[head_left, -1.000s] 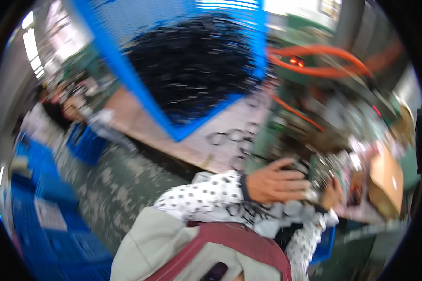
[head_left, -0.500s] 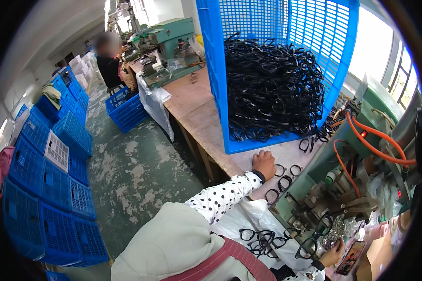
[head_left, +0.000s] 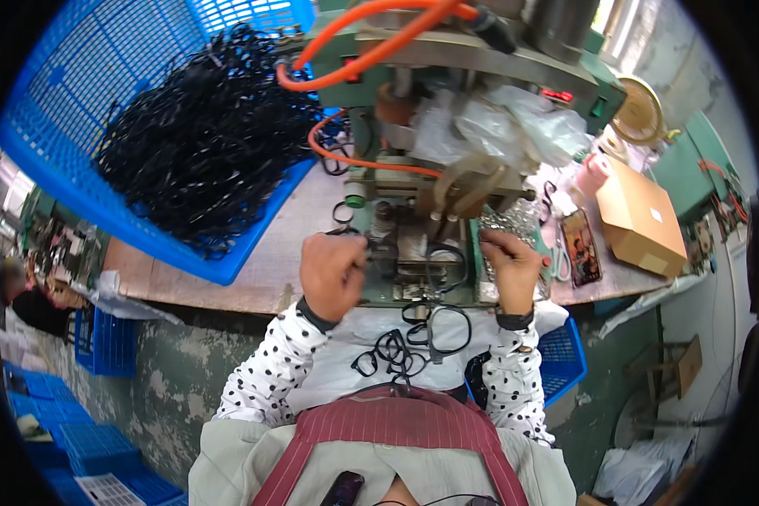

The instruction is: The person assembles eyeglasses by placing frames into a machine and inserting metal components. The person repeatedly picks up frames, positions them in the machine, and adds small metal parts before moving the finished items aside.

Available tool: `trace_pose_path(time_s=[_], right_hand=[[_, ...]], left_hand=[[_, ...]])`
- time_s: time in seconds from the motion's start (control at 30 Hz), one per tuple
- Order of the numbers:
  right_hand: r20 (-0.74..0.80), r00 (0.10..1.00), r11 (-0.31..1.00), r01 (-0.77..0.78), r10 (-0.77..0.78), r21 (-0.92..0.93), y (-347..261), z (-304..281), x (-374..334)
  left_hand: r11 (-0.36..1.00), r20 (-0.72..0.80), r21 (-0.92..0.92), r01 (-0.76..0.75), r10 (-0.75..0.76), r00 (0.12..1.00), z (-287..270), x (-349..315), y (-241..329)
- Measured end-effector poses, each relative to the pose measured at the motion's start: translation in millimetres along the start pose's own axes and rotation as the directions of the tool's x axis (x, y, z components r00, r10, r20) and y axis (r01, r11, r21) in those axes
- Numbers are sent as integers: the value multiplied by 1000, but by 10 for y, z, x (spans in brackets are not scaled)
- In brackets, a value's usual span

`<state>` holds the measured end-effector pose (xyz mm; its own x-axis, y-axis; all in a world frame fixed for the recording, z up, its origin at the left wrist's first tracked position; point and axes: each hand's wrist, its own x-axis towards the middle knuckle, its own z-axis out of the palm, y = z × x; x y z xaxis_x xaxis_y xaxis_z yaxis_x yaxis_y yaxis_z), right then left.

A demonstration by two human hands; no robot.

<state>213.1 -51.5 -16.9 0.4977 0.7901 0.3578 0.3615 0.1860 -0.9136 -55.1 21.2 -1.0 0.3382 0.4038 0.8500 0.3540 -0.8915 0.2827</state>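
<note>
My left hand (head_left: 332,274) is curled above the machine's near left edge, its fingers blurred and pointing right. Whatever it may grip is hidden. Beside it on the bench are black eyeglass frames (head_left: 343,213). My right hand (head_left: 513,268) is bent in a pinch at the machine's right, next to a tray of shiny metal bits (head_left: 508,223); what it pinches cannot be made out. Between my hands, a black frame (head_left: 447,268) stands at the green machine's fixture (head_left: 415,246). More black eyeglass frames (head_left: 390,354) lie on white sheeting over my lap, one larger frame (head_left: 449,329) nearest the machine.
A blue crate (head_left: 270,221) heaped with black frame parts (head_left: 211,143) leans at the left. Orange hoses (head_left: 379,164) and clear plastic (head_left: 502,126) hang across the machine. A phone (head_left: 579,247) and cardboard box (head_left: 641,215) lie right. Another blue crate (head_left: 562,361) stands below.
My view has swung right, from the crate and aisle to the machine. My left hand has left the bench by the crate and is now at the machine. The right hand is no longer beside the phone.
</note>
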Motion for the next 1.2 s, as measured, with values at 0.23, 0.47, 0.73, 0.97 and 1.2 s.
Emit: trace_pose_path(time_s=[0.23, 0.47, 0.73, 0.97, 1.2], right_hand=[[74, 990, 967, -135, 122, 217, -548, 265, -74], [55, 987, 955, -157, 148, 252, -562, 456, 8], [10, 997, 965, -73, 73, 254, -487, 433, 11], [-215, 976, 781, -152, 24, -606, 786, -519, 226], [-33, 983, 603, 84, -181, -793, 772, -425, -14]], left_hand=[[925, 146, -257, -279, 322, 935, 355, 296, 519], [871, 180, -309, -381, 447, 876, 405, 169, 434], [814, 189, -421, -401, 511, 839, 296, 270, 546], [813, 263, -450, -370, 516, 815, 499, 202, 368], [819, 261, -438, -371, 510, 820, 506, 186, 373]])
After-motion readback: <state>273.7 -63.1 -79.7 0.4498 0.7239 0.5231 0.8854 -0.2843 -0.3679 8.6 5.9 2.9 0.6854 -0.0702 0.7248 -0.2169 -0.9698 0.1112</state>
